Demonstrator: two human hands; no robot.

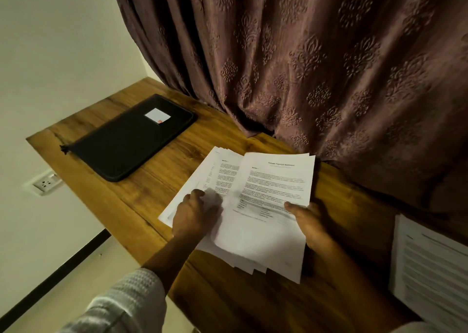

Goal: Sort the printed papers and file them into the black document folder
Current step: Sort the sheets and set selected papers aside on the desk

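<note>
White printed papers fanned on the wooden desk; my left hand and right hand each pinch their edges.

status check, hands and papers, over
Hands: left hand grips the printed papers, right hand holds their right edge. Closed black document folder far left. Nothing between them.
</note>
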